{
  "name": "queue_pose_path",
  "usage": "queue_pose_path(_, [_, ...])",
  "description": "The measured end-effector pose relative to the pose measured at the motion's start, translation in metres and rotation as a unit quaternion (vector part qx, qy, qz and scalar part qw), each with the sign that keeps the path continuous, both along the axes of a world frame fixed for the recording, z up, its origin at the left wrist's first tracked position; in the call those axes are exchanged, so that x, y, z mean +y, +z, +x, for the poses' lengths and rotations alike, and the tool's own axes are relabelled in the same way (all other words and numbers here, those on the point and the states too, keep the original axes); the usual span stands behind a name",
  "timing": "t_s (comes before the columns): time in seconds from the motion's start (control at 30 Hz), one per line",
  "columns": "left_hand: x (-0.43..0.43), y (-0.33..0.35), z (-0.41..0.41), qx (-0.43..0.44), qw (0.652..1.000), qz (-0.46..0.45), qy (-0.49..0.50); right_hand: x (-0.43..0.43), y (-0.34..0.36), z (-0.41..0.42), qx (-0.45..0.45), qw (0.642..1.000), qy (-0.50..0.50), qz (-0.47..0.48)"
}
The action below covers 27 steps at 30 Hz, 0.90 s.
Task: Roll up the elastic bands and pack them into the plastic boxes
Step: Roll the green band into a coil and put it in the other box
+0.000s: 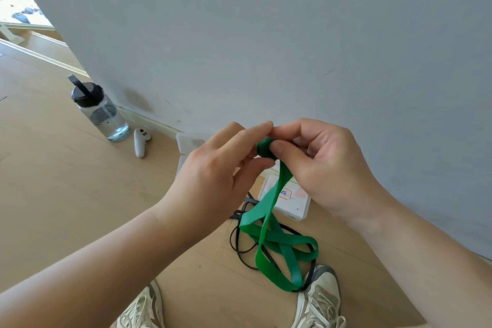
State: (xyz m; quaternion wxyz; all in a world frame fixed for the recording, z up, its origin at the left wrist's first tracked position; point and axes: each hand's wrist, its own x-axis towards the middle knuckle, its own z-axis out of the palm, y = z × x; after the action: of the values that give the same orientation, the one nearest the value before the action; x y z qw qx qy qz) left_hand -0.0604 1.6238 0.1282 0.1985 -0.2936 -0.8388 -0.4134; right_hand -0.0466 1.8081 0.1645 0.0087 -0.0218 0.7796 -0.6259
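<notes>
A green elastic band point(269, 224) hangs from my hands, its loops trailing down onto the wooden floor. Its top end is wound into a small tight roll, and both hands pinch that roll: my left hand point(213, 176) from the left, my right hand point(319, 160) from the right with the thumb on the front. Under the green loops lies a thin black band point(237, 243) on the floor. A clear plastic box point(294, 201) with a label sits by the wall behind the band. A second white box point(187, 142) is partly hidden behind my left hand.
A water bottle point(102, 110) with a black lid stands at the left by the wall, a white controller point(140, 142) beside it. The grey wall runs close behind the boxes. My two shoes point(319, 298) are at the bottom edge.
</notes>
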Motion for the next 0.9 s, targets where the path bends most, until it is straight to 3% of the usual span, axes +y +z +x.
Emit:
queue_pose_path(0.07, [0.0, 0.0, -0.001, -0.009, 1.0, 0.023, -0.001, -0.002, 0.001, 0.0, -0.011, 0.999, -0.002, -0.044])
queue_pose_path(0.2, [0.006, 0.008, 0.006, -0.122, 0.986, 0.118, 0.003, -0.005, 0.005, -0.001, -0.049, 0.99, -0.032, -0.13])
queue_pose_path(0.4, [0.01, 0.022, 0.01, -0.284, 0.927, 0.241, 0.037, -0.004, -0.004, -0.003, -0.036, 0.989, -0.02, -0.143])
queue_pose_path(0.53, [0.007, 0.029, 0.012, -0.288, 0.923, 0.252, 0.038, -0.002, -0.004, -0.003, 0.005, 0.995, -0.002, -0.095])
queue_pose_path(0.7, [0.004, 0.035, 0.018, -0.249, 0.917, 0.311, -0.001, 0.0, 0.009, 0.0, 0.039, 0.988, 0.034, -0.146])
queue_pose_path(0.9, [0.002, 0.049, 0.022, -0.234, 0.929, 0.287, 0.008, -0.003, 0.023, 0.004, 0.032, 0.978, 0.047, -0.201])
